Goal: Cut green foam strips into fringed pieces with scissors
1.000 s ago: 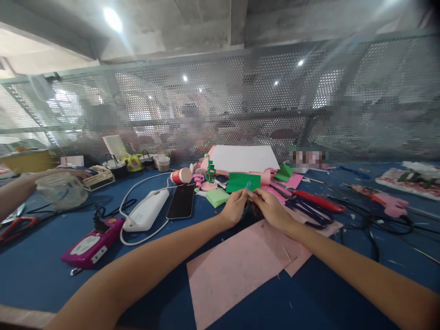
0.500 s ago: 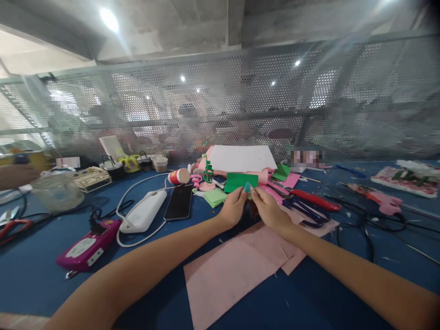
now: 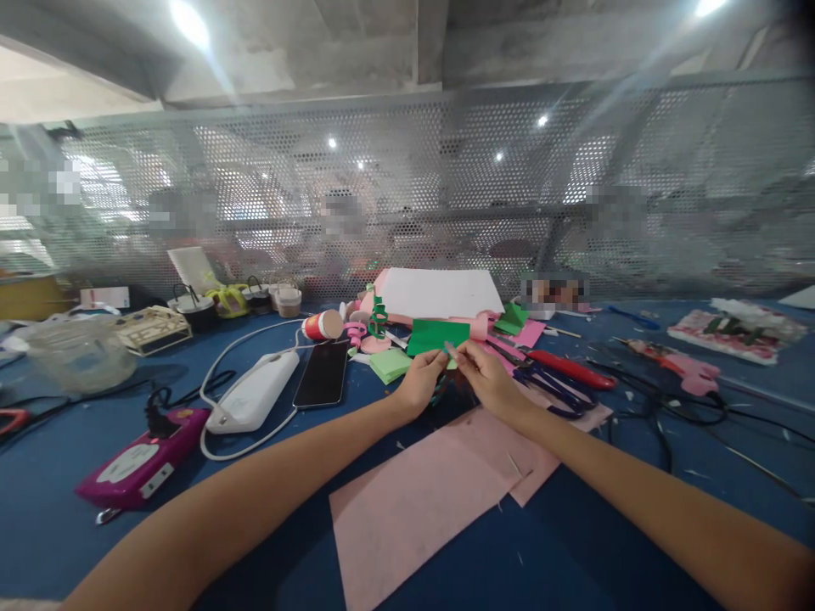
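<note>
Beneath the grip lies a pink sheet [image 3: 413, 501]; left hand [image 3: 420, 382] and right hand [image 3: 485, 379] pinch one green scrap [image 3: 450, 349].

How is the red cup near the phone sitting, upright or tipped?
Tipped: the red cup lies on its side on the blue table, round end facing right.
</note>
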{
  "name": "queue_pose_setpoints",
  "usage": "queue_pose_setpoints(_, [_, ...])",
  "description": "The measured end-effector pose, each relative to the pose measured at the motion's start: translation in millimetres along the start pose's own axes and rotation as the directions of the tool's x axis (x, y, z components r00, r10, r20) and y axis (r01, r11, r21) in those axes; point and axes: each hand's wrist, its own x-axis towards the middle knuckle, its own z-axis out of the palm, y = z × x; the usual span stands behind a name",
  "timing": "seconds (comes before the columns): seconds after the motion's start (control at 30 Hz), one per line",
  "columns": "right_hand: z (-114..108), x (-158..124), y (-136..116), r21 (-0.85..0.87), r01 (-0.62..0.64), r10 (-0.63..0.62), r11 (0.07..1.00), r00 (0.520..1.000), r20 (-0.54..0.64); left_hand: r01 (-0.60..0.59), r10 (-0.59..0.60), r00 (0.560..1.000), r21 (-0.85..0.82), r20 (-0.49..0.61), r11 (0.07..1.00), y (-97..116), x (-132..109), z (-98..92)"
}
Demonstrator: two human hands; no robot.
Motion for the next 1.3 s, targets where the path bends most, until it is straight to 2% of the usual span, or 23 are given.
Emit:
queue_pose_setpoints(0.1, [4,0,-1,0.004,-0.075,0.075,0.997,0.997,-0.031,-0.023,0.023,1.000,0.046,-0.015,0.999,-2,2,-1.1])
queue_pose_setpoints(0.17, [8,2,-2,0.107,-0.155,0.159,0.982,0.987,-0.033,-0.074,0.080,0.995,0.098,-0.056,0.992,-4,2,-1.5])
queue_pose_setpoints(0.27, [12,4,-3,0.321,-0.304,0.317,0.897,0.948,0.012,-0.180,0.205,0.976,0.253,-0.075,0.950,-3,0,-0.9])
queue_pose_setpoints(0.33, [13,4,-4,0.411,-0.376,0.395,0.830,0.918,0.041,-0.232,0.272,0.961,0.411,-0.041,0.882,0,-2,0.3])
queue_pose_setpoints(0.43, [13,4,-5,0.461,-0.419,0.438,0.782,0.896,0.072,-0.239,0.306,0.952,0.588,-0.015,0.773,6,-7,2.1])
queue_pose_setpoints(0.57, [11,3,-3,0.481,-0.422,0.433,0.768,0.896,0.094,-0.223,0.298,0.954,0.621,-0.018,0.752,8,-7,1.9])
queue_pose_setpoints(0.63, [11,4,-1,0.481,-0.423,0.430,0.768,0.897,0.104,-0.226,0.282,0.959,0.603,0.003,0.765,5,-6,1.3])
queue_pose_setpoints(0.7, [11,4,0,0.473,-0.423,0.426,0.773,0.898,0.108,-0.193,0.229,0.973,0.534,-0.001,0.823,2,-3,1.1])
queue_pose_setpoints(0.8, [12,3,0,0.451,-0.425,0.426,0.784,0.899,0.107,-0.054,0.069,0.997,0.294,-0.042,0.954,-1,0,1.2])
queue_pose_setpoints(0.9, [11,1,-5,0.352,-0.355,0.369,0.866,0.929,0.028,0.040,-0.036,0.998,0.075,-0.054,0.996,-2,2,0.8])
queue_pose_setpoints(0.97, [9,-1,-9,0.179,-0.230,0.244,0.957,0.968,-0.060,0.040,-0.039,0.998,0.030,-0.058,0.999,-1,3,0.2])
queue_pose_setpoints(1.07, [6,-4,-12,-0.030,-0.105,0.103,0.994,0.991,-0.084,0.031,-0.030,0.997,0.019,-0.064,0.999,1,2,0.0])
queue_pose_setpoints(1.2, [5,-3,-6,-0.035,-0.099,0.096,0.994,0.992,-0.082,0.018,-0.019,1.000,-0.027,-0.020,0.999,3,-1,2.2])
queue_pose_setpoints(1.3, [7,-3,-3,0.083,-0.132,0.139,0.988,0.987,-0.080,-0.009,0.010,0.999,-0.034,0.032,0.999,3,-2,3.8])
